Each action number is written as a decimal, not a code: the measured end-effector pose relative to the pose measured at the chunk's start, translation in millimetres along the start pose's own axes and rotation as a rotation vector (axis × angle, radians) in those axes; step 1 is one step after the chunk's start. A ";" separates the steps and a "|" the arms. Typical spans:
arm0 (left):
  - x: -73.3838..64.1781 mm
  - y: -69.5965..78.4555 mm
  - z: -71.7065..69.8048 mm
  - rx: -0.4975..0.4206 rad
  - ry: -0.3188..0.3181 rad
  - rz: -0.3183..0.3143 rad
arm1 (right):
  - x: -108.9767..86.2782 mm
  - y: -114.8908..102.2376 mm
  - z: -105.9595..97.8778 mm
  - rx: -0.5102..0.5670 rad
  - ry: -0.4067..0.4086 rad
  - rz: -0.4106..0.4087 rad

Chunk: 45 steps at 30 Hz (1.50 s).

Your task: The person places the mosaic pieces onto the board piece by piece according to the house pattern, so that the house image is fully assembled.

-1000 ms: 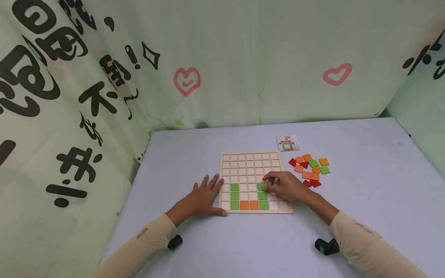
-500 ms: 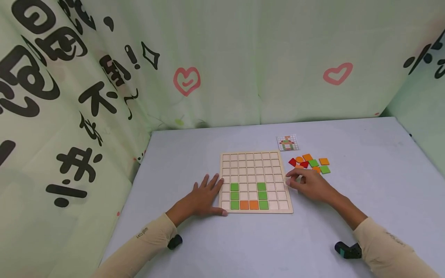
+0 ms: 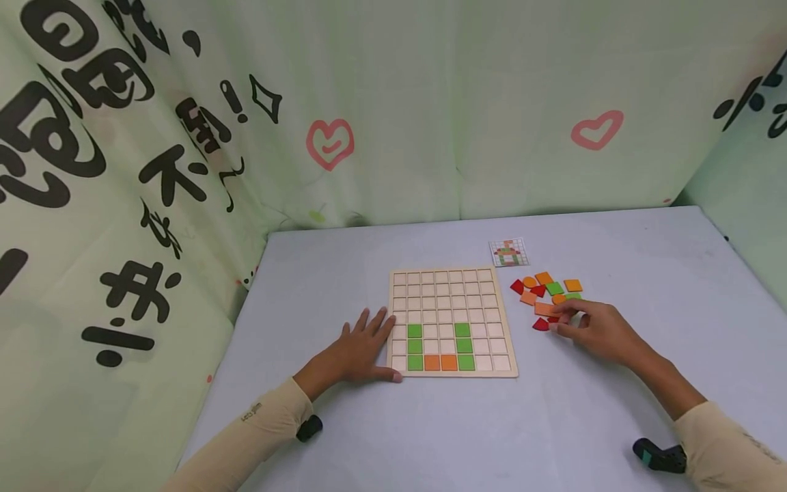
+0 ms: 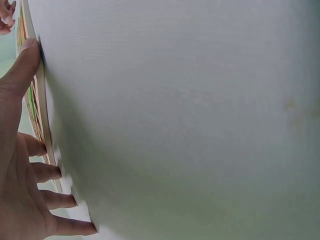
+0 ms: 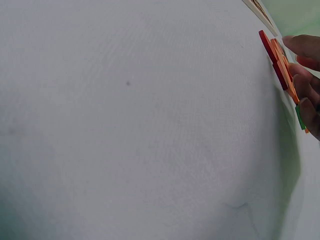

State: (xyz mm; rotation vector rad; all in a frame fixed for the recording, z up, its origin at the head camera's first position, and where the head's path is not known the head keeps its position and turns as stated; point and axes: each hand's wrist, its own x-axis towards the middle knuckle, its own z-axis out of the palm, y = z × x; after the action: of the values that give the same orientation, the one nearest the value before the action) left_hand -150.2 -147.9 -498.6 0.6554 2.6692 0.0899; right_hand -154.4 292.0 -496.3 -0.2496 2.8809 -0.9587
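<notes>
My left hand (image 3: 356, 352) rests with spread fingers at the left edge of a wooden grid board (image 3: 430, 298), its thumb on the lower left corner. Green square tiles (image 3: 415, 346) fill part of two columns on the board, and two orange square tiles (image 3: 440, 363) lie between them in the bottom row. Over the right side of a loose tile pile hovers my right hand (image 3: 602, 333), thumb and fingers apart. Its fingertips are right by an orange tile (image 3: 544, 309) and a red tile (image 3: 541, 324), and they cover part of the pile.
Beyond the board lies a small pattern card (image 3: 508, 253) with a coloured figure on a grid. More orange, red and green tiles, such as a green one (image 3: 555, 288), lie right of the board. A printed curtain (image 3: 455, 137) hangs behind the table (image 3: 332, 266).
My right hand has moved right, from the upper green tile on the board to the loose tiles. My left hand has stayed at the board's edge.
</notes>
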 end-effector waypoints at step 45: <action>-2.3 1.2 -3.0 -0.022 0.005 0.001 | -0.4 -2.3 7.3 -0.040 -0.006 0.100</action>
State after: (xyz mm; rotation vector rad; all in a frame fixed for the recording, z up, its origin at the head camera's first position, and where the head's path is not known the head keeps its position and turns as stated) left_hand -149.0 -147.8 -494.8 0.6501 2.6689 0.1210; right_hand -152.8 286.0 -500.8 -0.1102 2.8785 -0.8824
